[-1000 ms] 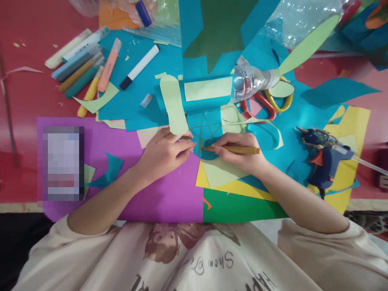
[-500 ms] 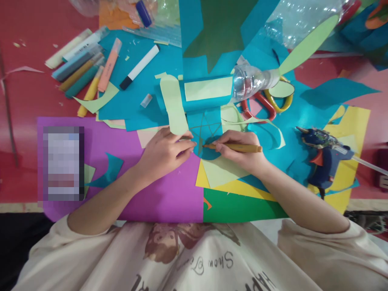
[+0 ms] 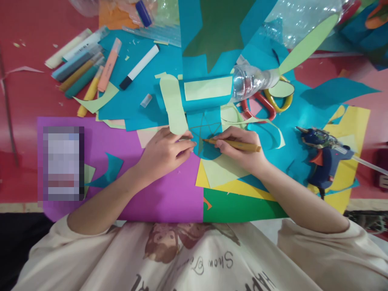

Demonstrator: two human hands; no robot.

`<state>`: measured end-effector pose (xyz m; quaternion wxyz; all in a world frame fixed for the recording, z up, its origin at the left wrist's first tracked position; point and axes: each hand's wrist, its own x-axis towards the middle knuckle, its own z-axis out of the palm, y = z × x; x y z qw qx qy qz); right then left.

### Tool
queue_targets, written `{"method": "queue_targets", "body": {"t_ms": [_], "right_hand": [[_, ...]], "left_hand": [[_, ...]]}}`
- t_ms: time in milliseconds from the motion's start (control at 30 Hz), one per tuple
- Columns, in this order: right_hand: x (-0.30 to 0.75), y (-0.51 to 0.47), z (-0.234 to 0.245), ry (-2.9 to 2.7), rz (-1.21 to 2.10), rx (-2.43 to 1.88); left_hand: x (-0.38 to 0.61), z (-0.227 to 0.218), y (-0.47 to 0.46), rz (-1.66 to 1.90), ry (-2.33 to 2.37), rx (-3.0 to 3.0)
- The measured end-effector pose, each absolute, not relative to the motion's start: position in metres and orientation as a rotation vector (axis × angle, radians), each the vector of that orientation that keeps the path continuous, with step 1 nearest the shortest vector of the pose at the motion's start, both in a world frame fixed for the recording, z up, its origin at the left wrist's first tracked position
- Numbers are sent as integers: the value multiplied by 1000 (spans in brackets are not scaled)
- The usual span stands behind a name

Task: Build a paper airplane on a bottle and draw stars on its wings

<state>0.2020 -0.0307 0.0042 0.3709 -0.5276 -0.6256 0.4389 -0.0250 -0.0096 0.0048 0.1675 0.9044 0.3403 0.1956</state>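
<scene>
My right hand [image 3: 241,147] is closed around a mustard-brown marker [image 3: 245,146], its tip down on a blue paper piece [image 3: 208,152] with a rounded lower end. Thin star-like lines cross that paper, and a small patch near the tip is coloured in. At the paper's left edge my left hand [image 3: 166,151] has its fingers bent together, gripping the edge. A pale green paper strip [image 3: 174,103] reaches down over its fingertips. Above lies a clear plastic bottle [image 3: 250,83] wrapped in blue paper, with a pale green rectangle [image 3: 208,89] on the wrap.
Several markers [image 3: 79,60] lie at the upper left, near a black-capped white marker [image 3: 139,66]. Scissors [image 3: 263,106] sit partly under the bottle. A glue gun [image 3: 325,155] rests at the right. A blurred phone-like object [image 3: 62,161] lies on purple paper [image 3: 169,194].
The marker tip has moved slightly upward on the blue paper, with my right hand shifting a little along with it. My left hand stays in place.
</scene>
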Motion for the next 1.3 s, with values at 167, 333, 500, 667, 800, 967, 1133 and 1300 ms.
{"method": "queue_targets", "body": {"t_ms": [167, 333, 500, 667, 800, 967, 1133, 1300], "right_hand": [[204, -31, 4, -1655, 1124, -1386], [205, -31, 5, -1681, 1159, -1382], [204, -31, 5, -1675, 1178, -1373], [204, -31, 4, -1663, 1146, -1354], [204, -31, 3, -1635, 1121, -1375], [204, -31, 2, -1601, 1111, -1395], [204, -31, 3, -1620, 1104, -1391], [205, -32, 5, -1665, 1146, -1407]], "left_hand": [[-24, 4, -9, 581, 953, 2580], [-25, 5, -9, 584, 950, 2578], [-24, 5, -10, 594, 951, 2584], [-24, 5, -9, 585, 946, 2584], [-25, 5, -9, 591, 949, 2586], [-25, 5, -9, 590, 954, 2582], [-25, 5, -9, 597, 949, 2589], [-26, 4, -9, 582, 955, 2578]]}}
